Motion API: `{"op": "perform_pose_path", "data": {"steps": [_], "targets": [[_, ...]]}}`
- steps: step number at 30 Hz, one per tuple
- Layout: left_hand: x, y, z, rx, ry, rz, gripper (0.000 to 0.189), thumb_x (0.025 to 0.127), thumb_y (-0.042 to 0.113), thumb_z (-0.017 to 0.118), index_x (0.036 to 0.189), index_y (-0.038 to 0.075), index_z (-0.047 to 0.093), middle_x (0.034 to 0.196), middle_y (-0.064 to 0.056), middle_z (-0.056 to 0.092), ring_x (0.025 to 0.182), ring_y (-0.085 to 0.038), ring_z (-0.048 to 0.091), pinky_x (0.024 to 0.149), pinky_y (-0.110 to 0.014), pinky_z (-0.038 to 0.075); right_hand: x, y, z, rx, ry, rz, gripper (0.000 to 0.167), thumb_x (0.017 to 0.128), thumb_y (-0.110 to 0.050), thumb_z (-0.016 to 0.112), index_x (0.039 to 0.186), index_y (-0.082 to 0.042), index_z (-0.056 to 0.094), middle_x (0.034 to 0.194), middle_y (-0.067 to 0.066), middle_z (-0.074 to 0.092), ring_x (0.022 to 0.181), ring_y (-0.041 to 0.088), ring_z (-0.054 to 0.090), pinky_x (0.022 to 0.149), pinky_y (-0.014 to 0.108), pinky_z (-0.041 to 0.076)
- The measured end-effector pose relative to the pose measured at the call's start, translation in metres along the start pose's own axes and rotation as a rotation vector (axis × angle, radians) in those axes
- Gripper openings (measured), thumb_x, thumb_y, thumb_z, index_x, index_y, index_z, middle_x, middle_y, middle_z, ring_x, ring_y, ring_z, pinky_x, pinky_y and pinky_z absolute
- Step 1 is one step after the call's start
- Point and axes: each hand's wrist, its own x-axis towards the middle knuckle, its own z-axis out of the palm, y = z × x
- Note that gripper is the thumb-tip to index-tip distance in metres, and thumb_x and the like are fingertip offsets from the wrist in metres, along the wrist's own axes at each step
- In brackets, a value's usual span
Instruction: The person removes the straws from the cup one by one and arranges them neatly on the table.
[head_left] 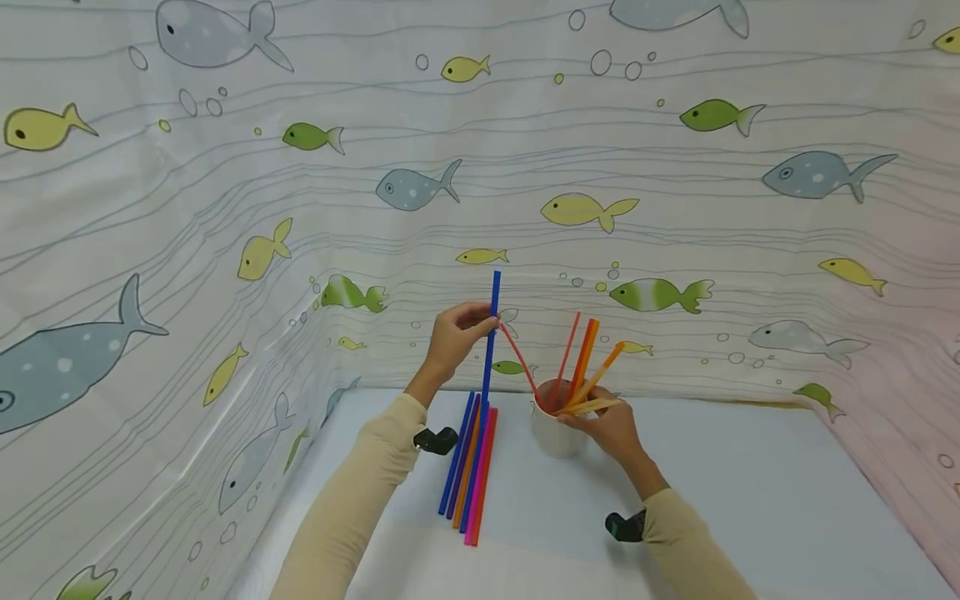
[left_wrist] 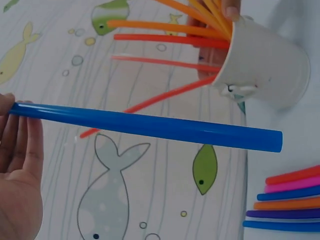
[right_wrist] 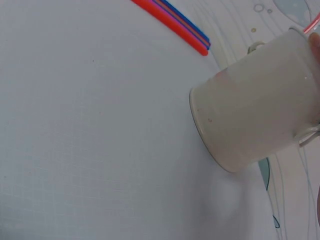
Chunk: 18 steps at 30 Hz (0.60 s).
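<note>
While a blue straw (head_left: 489, 358) stands clear of the desk (head_left: 712, 467): step in hand reads as handling one straw singly, between row and cup.
Left grip (head_left: 457, 337): narrow; thumb and fingers pinch the blue straw.
Blue straw: one; in the left grip, near upright, shorter end above the fingers, longer part below.
Right grip (head_left: 611, 425): curled about the cup's rim, thumb on the near side, fingers behind, holding it; firmness cannot be told.
White cup (head_left: 553, 435): one; in the right grip, to the right of and below the left grip.
Leaning red straw (left_wrist: 170, 95): one; from the cup, tip near the left grip, passing behind the blue straw in the left wrist view.
Orange straws (left_wrist: 165, 28): several; in the cup, some leaning toward the right grip.
Row of straws (head_left: 467, 467): six, mixed colours; on the desk below the left grip.
Next move: if toward the cup, seems to call for shifting the left grip rightward, lower end over the rim, past the leaning red straw, the right grip steadying.
</note>
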Motion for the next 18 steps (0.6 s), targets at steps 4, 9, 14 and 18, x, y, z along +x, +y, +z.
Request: {"op": "perform_pose_path", "data": {"steps": [4,9,14,18], "targets": [[-0.010,-0.010,-0.006,-0.033,0.005,-0.038,0.033,0.091,0.010,0.069,0.120,-0.005,0.064,0.107,-0.023,0.068,0.097,-0.029,0.068,0.086,-0.032,0.056,0.001,-0.001,-0.001,-0.003,0.001,-0.008,0.065,0.069,-0.047,0.085,0.120,-0.012,0.065,0.118,0.005,0.067,0.113,0.026,0.060,0.095,0.046,0.050],[-0.024,-0.026,-0.012,-0.045,0.034,-0.116,0.031,0.090,0.013,0.072,0.116,-0.003,0.066,0.104,-0.017,0.071,0.092,-0.020,0.070,0.085,-0.030,0.056,0.001,0.001,-0.001,-0.017,-0.005,0.010,0.066,0.069,-0.048,0.085,0.120,-0.013,0.066,0.118,0.004,0.067,0.114,0.026,0.060,0.094,0.046,0.051],[-0.035,-0.042,-0.017,-0.039,0.066,-0.149,0.030,0.089,0.014,0.073,0.114,-0.001,0.068,0.101,-0.014,0.071,0.090,-0.020,0.070,0.083,-0.031,0.057,0.001,0.001,0.000,-0.014,0.001,0.002,0.064,0.069,-0.045,0.086,0.120,-0.013,0.066,0.117,0.003,0.067,0.113,0.026,0.061,0.093,0.046,0.051],[-0.042,-0.056,-0.022,-0.027,0.092,-0.191,0.031,0.090,0.014,0.072,0.116,-0.001,0.067,0.102,-0.015,0.071,0.092,-0.022,0.070,0.084,-0.031,0.056,0.001,0.001,0.000,-0.017,0.005,-0.013,0.066,0.070,-0.044,0.086,0.124,-0.013,0.065,0.117,0.004,0.067,0.111,0.027,0.061,0.092,0.046,0.052]]}}
